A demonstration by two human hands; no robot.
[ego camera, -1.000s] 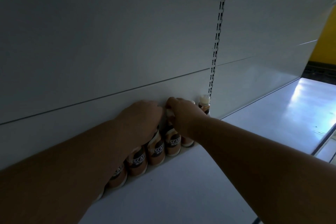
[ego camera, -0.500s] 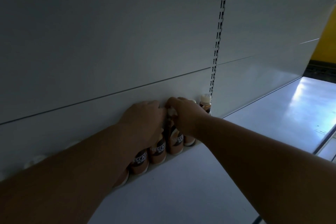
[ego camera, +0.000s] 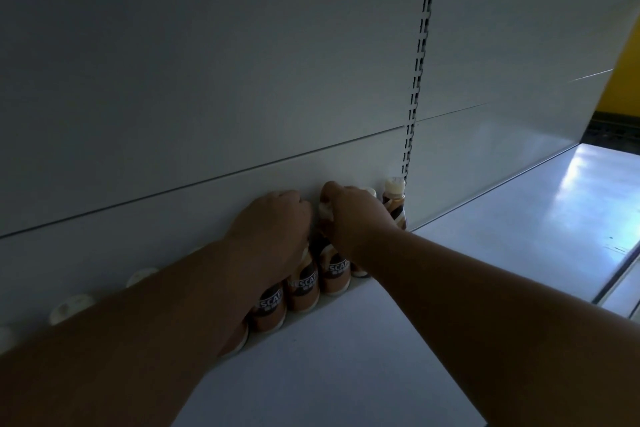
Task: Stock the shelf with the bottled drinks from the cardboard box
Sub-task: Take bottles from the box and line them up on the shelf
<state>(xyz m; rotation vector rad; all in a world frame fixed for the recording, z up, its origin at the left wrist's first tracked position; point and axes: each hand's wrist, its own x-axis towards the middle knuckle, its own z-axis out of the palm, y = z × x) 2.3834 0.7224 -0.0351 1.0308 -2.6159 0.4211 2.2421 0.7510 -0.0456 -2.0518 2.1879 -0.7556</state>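
Low in the middle of the frame, a row of brown-labelled bottles (ego camera: 304,289) stood on the white shelf (ego camera: 346,357) against its back panel (ego camera: 207,80). The left hand (ego camera: 273,222) curled over bottle tops, its fingers hidden. The right hand (ego camera: 353,215) had fingers closed around a bottle's cap.

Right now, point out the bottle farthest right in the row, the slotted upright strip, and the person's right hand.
Rightmost bottle (ego camera: 394,199): head view, on its neck under the pale cap.
Slotted upright strip (ego camera: 417,80): head view, mid-height.
Right hand (ego camera: 356,215): head view, back of the hand.
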